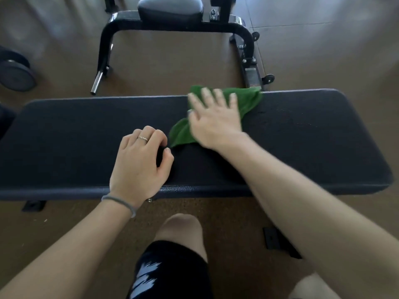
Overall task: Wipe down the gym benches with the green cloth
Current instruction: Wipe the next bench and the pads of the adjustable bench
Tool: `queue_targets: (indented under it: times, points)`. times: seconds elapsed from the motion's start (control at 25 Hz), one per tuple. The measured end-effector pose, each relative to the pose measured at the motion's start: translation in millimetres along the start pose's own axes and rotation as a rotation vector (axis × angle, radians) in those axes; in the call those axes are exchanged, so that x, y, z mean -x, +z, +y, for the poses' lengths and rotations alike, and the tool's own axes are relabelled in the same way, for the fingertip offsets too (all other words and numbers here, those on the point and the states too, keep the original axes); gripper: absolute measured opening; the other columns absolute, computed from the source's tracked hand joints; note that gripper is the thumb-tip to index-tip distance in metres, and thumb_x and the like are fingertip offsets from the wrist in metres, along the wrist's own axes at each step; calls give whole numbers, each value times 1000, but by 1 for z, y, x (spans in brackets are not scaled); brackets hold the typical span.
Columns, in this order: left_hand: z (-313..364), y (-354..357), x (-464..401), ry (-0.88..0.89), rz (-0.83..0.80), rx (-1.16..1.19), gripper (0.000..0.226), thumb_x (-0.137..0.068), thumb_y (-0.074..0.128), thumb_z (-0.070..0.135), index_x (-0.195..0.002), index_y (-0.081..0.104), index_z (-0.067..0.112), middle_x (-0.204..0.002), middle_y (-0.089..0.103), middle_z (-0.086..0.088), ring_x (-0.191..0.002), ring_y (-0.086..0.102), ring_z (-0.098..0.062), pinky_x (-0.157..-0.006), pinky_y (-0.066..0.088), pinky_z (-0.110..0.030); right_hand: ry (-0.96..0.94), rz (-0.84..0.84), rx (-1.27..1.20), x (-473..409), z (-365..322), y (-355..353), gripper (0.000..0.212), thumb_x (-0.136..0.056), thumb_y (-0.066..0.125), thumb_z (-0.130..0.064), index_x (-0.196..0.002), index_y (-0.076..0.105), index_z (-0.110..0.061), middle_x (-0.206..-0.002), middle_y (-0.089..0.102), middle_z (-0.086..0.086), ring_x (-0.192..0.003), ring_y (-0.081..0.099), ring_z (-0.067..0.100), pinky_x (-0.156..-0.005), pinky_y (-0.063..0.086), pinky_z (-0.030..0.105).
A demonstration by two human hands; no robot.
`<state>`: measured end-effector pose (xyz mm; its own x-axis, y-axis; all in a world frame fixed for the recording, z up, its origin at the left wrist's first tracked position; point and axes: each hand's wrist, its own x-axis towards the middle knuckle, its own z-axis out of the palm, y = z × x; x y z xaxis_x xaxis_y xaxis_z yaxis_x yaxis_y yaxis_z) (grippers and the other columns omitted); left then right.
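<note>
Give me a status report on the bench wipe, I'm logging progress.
Right hand flat, pressing green cloth onto bench pad near far edge. Left hand resting on pad, fingers loosely curled, holding nothing. Nothing in the way on the pad.

No legible text, number, brand or sign is found in the head view. A white printed pattern on the black shorts (151,275), bottom centre of the frame, forms no readable letters. A small plate on the frame of the far machine (251,77), right of centre in the upper half, is too blurred to read.
</note>
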<state>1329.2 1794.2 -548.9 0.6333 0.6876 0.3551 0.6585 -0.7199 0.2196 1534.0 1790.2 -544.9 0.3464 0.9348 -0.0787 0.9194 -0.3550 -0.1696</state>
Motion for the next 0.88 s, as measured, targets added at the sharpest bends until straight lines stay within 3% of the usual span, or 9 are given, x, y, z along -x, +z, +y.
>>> queue_targets:
  times: [0.08,0.16,0.24,0.36,0.44,0.52,0.72,0.88]
  points:
    - [-3,-1,1,5,13,10,12,-94,48,23,-91,54,13,-91,55,-1,-84,50,-26,-85,42,-42,-163,-4,-11,16,-42,10,57,-107,20,-47,-163,18,-38,-173,11,-1,-159,5,27,-125,-3,59]
    - [-5,-2,2,-8,13,35,13,-95,46,23,-90,52,13,-89,54,-2,-82,49,-24,-84,42,-43,-242,-30,-44,22,-37,9,55,-107,22,-50,-161,21,-43,-173,14,-4,-159,8,23,-127,-1,52]
    - [-5,-3,2,-13,12,57,15,-95,43,25,-89,52,14,-89,54,-1,-81,49,-23,-84,42,-42,-128,28,-8,13,8,2,54,-106,24,-52,-160,24,-47,-172,18,-5,-158,12,20,-128,3,47]
    - [-5,-3,1,-12,-1,40,18,-96,41,28,-90,53,16,-90,53,0,-83,49,-21,-87,43,-40,206,23,32,-5,82,-12,57,-105,18,-53,-161,20,-45,-171,20,-1,-158,12,21,-128,3,48]
    - [-4,-1,1,-6,-18,26,19,-97,41,29,-91,54,17,-91,54,0,-84,49,-21,-88,44,-41,332,3,0,-4,74,-12,59,-105,16,-52,-163,15,-42,-173,14,2,-159,6,24,-127,-2,52]
    - [-4,-1,1,7,-16,9,18,-97,41,29,-92,54,16,-93,54,-1,-85,50,-22,-87,45,-43,319,19,-40,13,35,-6,59,-106,16,-51,-164,11,-40,-174,6,2,-160,2,25,-127,-4,53]
    - [-5,-2,4,60,-9,-12,17,-97,43,26,-92,55,15,-94,55,-3,-86,51,-25,-85,41,-44,149,61,-60,125,-13,11,56,-106,18,-52,-162,15,-46,-173,10,-4,-160,4,21,-128,0,49]
    - [-4,-1,2,99,-21,-75,22,-99,41,28,-93,57,14,-95,56,-5,-86,51,-26,-85,41,-44,229,42,-72,73,23,2,55,-106,18,-53,-161,14,-50,-174,7,-5,-160,1,19,-128,-3,49]
